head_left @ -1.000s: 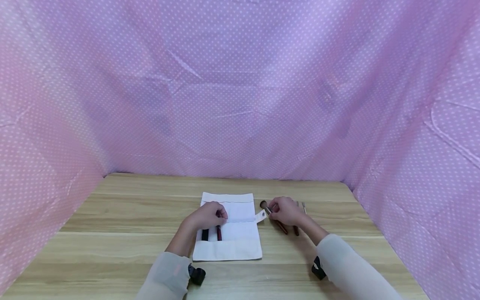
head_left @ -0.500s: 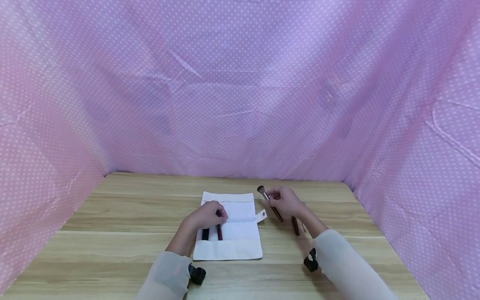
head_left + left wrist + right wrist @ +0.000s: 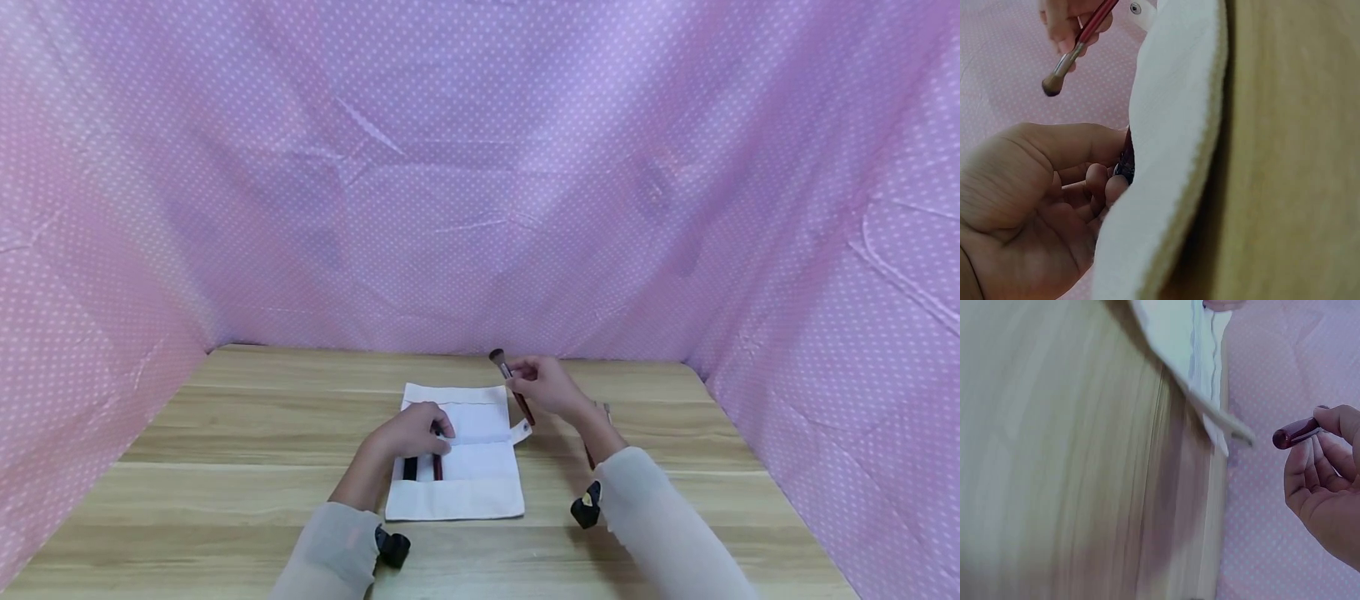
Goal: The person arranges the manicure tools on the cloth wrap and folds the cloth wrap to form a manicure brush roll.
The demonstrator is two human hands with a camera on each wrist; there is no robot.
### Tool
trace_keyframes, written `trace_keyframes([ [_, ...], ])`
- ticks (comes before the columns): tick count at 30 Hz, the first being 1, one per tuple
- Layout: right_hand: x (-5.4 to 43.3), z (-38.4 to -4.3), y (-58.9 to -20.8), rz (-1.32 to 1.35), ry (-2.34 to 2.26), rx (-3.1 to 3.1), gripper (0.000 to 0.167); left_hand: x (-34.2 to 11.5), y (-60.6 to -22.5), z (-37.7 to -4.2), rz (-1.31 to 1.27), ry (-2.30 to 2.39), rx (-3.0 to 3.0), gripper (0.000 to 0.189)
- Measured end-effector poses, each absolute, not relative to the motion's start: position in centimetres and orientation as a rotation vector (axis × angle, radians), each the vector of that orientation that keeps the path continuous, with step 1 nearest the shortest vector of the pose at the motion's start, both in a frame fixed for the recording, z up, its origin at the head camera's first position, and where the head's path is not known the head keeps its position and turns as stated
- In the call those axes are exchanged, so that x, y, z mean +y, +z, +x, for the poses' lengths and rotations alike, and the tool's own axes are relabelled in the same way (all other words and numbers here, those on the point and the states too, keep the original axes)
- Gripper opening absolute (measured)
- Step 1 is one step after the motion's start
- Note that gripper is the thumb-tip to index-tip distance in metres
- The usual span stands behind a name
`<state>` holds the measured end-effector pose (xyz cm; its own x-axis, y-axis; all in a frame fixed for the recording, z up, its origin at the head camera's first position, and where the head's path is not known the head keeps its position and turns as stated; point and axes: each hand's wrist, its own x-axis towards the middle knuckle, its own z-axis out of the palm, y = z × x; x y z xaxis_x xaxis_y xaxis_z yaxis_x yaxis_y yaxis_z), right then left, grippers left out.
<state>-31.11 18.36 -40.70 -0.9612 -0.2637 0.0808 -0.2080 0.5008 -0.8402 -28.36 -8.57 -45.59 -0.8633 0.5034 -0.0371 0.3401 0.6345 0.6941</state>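
My right hand (image 3: 551, 387) pinches a makeup brush (image 3: 517, 392) by its handle, lifted above the table to the right of the white fabric brush roll (image 3: 480, 462). Its brown bristle head points up and away; in the left wrist view this brush (image 3: 1072, 53) shows a red handle and silver ferrule. In the right wrist view, the glossy end of the handle (image 3: 1294, 433) sticks out past the thumb. My left hand (image 3: 416, 429) is over the open roll, thumb and fingers around a second brush with a dark red handle (image 3: 438, 468) tucked into the pocket.
A black item (image 3: 410, 469) sits in the pocket left of the red handle. The roll's snap tab (image 3: 521, 431) sticks out to the right. More brushes (image 3: 606, 410) lie on the wooden table (image 3: 262, 467), partly behind the right forearm. A pink dotted cloth (image 3: 480, 208) surrounds the table.
My right hand has lifted the makeup brush off the table and carried it up and left, toward the roll's upper right corner. The left hand stays nearly in place.
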Motion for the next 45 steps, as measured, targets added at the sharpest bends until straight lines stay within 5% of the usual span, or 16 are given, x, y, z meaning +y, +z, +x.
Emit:
trace_keyframes([
  [23, 10.8, -31.4, -43.9, -0.283, -1.934, 2.388, 0.026, -8.6, -46.0, -28.4, 0.736, 1.094, 2.623, 0.011],
  [45, 8.7, -32.0, -46.0, -0.107, -2.046, 2.294, 0.024, -9.2, -46.1, -28.8, 0.841, 1.132, 2.586, 0.009],
])
